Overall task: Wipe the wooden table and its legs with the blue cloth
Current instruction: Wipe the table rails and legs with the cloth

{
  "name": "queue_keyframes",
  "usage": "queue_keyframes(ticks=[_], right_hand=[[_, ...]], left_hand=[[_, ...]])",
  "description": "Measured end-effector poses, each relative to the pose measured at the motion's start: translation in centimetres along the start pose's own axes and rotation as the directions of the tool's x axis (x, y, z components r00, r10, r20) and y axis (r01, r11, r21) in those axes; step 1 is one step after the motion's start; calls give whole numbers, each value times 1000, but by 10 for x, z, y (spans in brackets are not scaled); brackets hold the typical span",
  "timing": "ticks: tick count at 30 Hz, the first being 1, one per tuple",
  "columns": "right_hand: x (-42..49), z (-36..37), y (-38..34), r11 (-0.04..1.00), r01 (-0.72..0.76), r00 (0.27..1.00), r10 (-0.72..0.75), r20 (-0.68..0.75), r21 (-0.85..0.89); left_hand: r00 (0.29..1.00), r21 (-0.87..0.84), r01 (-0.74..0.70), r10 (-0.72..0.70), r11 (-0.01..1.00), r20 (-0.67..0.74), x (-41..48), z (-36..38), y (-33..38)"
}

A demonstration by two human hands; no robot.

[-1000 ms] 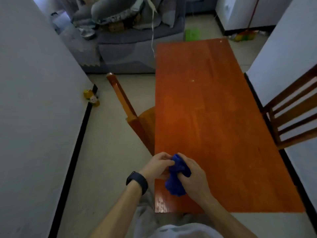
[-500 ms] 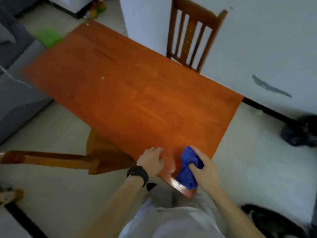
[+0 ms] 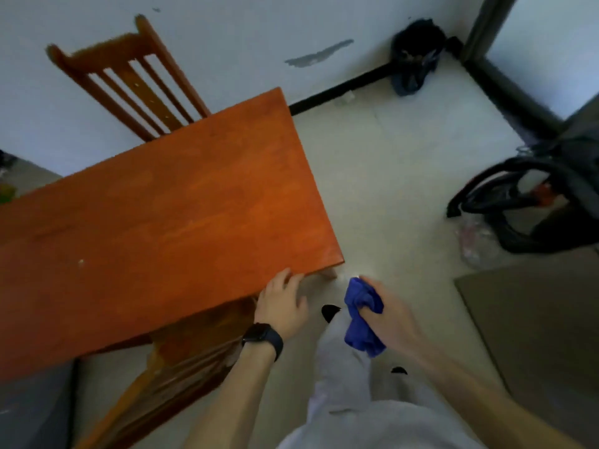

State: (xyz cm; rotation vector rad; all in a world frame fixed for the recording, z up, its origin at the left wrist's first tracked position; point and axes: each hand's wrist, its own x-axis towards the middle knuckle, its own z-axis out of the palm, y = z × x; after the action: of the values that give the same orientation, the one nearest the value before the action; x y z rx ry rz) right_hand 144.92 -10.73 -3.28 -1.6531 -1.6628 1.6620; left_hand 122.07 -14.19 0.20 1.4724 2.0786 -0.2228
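Blue cloth (image 3: pixel 361 315) now off wooden table (image 3: pixel 162 222)

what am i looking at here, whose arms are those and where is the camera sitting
There is no machine here. A person wears a camera on the head, looking down, so the arms at the bottom are their own. It is the only view.

The left hand, with a black watch on its wrist, rests its fingers on the near corner of the orange wooden table. The right hand grips a bunched blue cloth, off the table and close to a table leg.

On the tabletop I can make out a small pale speck. One chair stands by the wall behind the table, and a second chair is tucked under its near side.
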Motion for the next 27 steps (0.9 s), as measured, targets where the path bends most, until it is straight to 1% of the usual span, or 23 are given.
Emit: queue_keyframes(ticks=[2,4,7,10,14,16,18,20,23,24,26,27], right_hand=[[-24,0,24,995,-69,994,75,-79,71],[-49,2,40,986,-120,979,137,-149,115],[-68,9,67,973,-158,959,192,-210,167],[-69,28,93,958,-197,930,249,-269,208],[-44,72,107,929,-206,855,323,-405,308],[-18,103,109,920,-166,817,330,-473,355],[18,137,108,921,-106,786,309,-536,375],[59,173,100,922,6,746,254,-615,388],[122,225,77,901,182,680,174,-712,394],[141,241,70,902,207,661,157,-734,380],[176,264,64,921,214,618,131,-775,325],[190,271,68,926,225,609,110,-785,305]], left_hand=[[997,89,-72,71,993,19,0,4,12],[990,156,-137,137,978,9,8,7,21],[980,213,-186,197,959,-29,32,14,29],[950,337,-248,296,908,-101,58,22,17],[903,482,-312,413,818,-115,99,34,-20],[881,494,-333,451,803,-140,111,47,-39],[844,486,-355,497,798,-200,121,57,-53],[806,489,-373,536,789,-251,127,62,-57],[773,485,-376,556,789,-305,134,65,-56],[762,488,-383,567,784,-313,135,66,-57],[746,493,-393,583,776,-322,139,70,-60],[740,491,-395,586,776,-330,140,71,-61]])
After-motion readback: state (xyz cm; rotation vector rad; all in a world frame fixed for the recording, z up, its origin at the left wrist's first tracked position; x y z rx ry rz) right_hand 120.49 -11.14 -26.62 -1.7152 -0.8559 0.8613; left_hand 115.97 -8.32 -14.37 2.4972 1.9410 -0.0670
